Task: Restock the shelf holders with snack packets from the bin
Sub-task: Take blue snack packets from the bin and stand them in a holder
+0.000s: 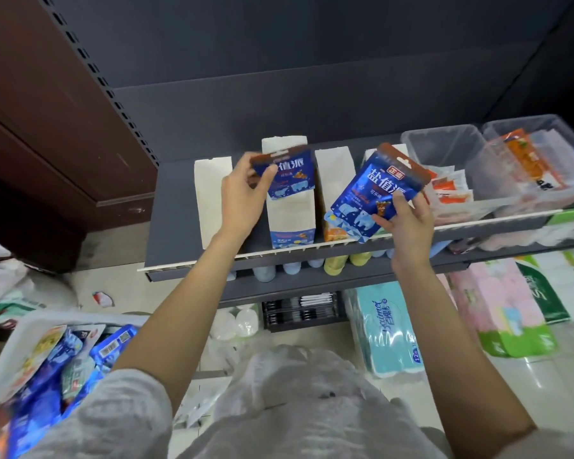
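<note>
Grey sleeves (120, 412) frame both hands, left grip (242, 197) and right grip (405, 223) each pinching a blue packet above white holders (212, 193).

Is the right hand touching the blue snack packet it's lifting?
Touching: head view shows the right hand pinching the lower edge of the blue snack packet.

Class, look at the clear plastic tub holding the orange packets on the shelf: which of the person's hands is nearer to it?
Right. The right hand, gripping a blue packet, is just left of the clear tub; the left hand, gripping another blue packet, is much farther left.
</note>
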Action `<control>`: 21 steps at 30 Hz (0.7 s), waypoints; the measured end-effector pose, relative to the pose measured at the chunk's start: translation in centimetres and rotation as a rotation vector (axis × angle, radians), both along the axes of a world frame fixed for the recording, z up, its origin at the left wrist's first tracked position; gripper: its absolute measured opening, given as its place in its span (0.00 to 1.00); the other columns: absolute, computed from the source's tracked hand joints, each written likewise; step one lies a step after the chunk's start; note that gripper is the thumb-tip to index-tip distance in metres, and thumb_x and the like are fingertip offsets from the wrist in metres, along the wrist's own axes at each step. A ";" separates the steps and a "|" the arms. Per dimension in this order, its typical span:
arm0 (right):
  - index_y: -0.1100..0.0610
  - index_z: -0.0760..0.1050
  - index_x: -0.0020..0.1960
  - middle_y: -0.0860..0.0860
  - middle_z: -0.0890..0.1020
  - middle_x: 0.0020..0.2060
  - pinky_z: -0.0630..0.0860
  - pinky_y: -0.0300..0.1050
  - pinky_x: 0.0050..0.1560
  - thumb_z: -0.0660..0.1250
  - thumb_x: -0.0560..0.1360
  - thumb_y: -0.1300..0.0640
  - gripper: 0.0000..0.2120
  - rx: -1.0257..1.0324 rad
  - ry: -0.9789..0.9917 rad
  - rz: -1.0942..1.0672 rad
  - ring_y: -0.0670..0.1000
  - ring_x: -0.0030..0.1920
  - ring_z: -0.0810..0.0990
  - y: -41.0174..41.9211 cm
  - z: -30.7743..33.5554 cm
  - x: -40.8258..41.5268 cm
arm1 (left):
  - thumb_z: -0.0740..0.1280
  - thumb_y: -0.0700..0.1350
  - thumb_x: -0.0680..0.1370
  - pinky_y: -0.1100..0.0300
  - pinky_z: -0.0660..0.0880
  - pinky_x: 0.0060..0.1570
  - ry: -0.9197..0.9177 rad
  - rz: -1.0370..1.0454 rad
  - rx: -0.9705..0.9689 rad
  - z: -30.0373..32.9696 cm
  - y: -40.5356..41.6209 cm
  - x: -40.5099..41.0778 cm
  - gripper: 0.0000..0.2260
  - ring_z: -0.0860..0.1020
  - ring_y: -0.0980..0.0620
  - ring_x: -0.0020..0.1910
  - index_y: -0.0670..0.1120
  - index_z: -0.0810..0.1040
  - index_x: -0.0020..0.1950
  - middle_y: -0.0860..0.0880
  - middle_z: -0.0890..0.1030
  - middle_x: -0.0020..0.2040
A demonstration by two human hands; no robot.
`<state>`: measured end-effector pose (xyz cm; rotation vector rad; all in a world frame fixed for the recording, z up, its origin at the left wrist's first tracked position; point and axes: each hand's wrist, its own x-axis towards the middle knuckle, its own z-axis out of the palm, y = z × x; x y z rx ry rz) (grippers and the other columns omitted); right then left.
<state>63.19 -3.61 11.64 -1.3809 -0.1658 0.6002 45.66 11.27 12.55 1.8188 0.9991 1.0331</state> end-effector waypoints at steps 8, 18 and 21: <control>0.55 0.71 0.58 0.54 0.78 0.56 0.80 0.39 0.37 0.60 0.81 0.57 0.07 0.052 0.094 -0.011 0.55 0.58 0.79 -1.3 -0.6 1.0 | 0.61 0.51 0.80 0.65 0.71 0.34 0.560 -0.172 0.080 -4.3 -0.3 -0.8 0.15 0.80 0.47 0.49 0.42 0.71 0.61 0.44 0.82 0.55; 0.52 0.64 0.60 0.54 0.77 0.55 0.80 0.40 0.35 0.56 0.81 0.61 0.09 0.086 0.033 0.126 0.49 0.47 0.83 3.8 1.9 1.2 | 0.64 0.49 0.79 0.53 0.77 0.46 0.593 -0.218 0.136 -3.8 0.7 -3.2 0.11 0.81 0.47 0.48 0.44 0.74 0.57 0.46 0.83 0.53; 0.53 0.64 0.61 0.52 0.77 0.54 0.80 0.41 0.36 0.56 0.81 0.62 0.10 0.119 -0.035 0.142 0.48 0.49 0.82 5.5 2.5 1.3 | 0.62 0.48 0.80 0.57 0.75 0.45 0.542 -0.217 -0.023 -3.6 1.0 -3.0 0.11 0.80 0.47 0.52 0.44 0.71 0.61 0.45 0.82 0.55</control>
